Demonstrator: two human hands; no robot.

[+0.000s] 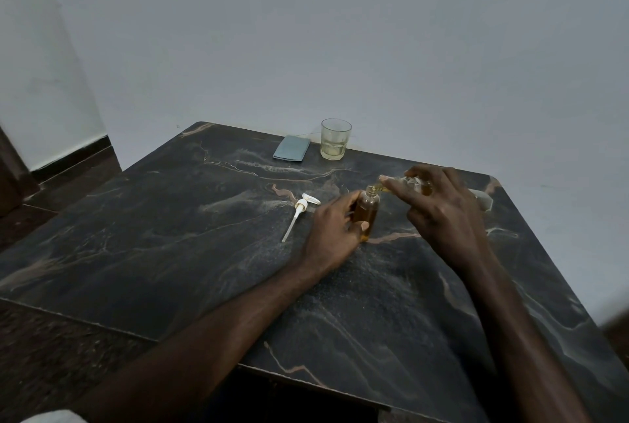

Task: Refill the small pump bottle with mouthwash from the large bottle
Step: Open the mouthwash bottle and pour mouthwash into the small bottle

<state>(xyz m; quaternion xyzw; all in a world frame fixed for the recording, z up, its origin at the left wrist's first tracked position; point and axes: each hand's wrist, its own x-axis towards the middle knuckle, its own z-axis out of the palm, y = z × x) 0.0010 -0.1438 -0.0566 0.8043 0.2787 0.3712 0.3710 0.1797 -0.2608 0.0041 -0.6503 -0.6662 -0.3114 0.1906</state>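
The small clear bottle [367, 213] stands upright on the dark marble table [204, 252], holding amber liquid almost to its neck. My left hand [335, 235] grips its side. My right hand [439, 208] holds the large clear bottle [417, 182] tipped on its side, its mouth touching the small bottle's opening. Most of the large bottle is hidden under my fingers; its far end [483, 199] shows beyond my hand. The white pump head [301, 208] with its long tube lies flat on the table to the left of my left hand.
A drinking glass [335, 140] with a little pale liquid stands at the table's back edge by the wall. A grey-blue flat pouch [292, 148] lies to its left. The table's left and front edges drop to a dark floor.
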